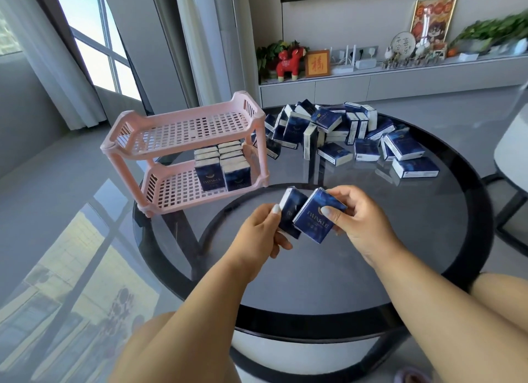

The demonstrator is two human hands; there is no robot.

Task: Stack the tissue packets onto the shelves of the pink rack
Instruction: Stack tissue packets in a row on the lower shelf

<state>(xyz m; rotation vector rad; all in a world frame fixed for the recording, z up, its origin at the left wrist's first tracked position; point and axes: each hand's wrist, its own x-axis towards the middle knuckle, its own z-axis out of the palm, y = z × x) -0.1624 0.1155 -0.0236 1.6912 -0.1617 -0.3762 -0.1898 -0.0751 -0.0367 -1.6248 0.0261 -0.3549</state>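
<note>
1. Head view, the hands: the left hand (264, 231) pinches one dark blue tissue packet (290, 215) by its edge, thumb on the face and fingers behind. The right hand (351, 225) grips a second packet (315, 215) the same way, thumb pressed on the printed front. The two packets touch, tilted against each other, above the glass table (400, 240) and just in front of the pink rack (185, 148).

2. How they should handle: I'd judge these packets light and soft, paper wrapped in glossy film, so they will give under a hard squeeze and could slide out of a loose pinch. Holding across the broad faces, as both hands do, looks the surest grip; it also leaves the narrow bottom edge free to set down.

3. The rack: it has two slatted shelves. The top shelf (183, 128) holds nothing that I can see. The lower shelf (177, 191) carries two rows of packets (223, 168) standing upright, packed close at its right end; the left part shows bare grid.

4. The supply: a loose heap of packets (343, 134) lies across the far side of the table, behind and right of the rack, some flat, some on edge, several leaning on one another. Most of the job looks still ahead.
</note>
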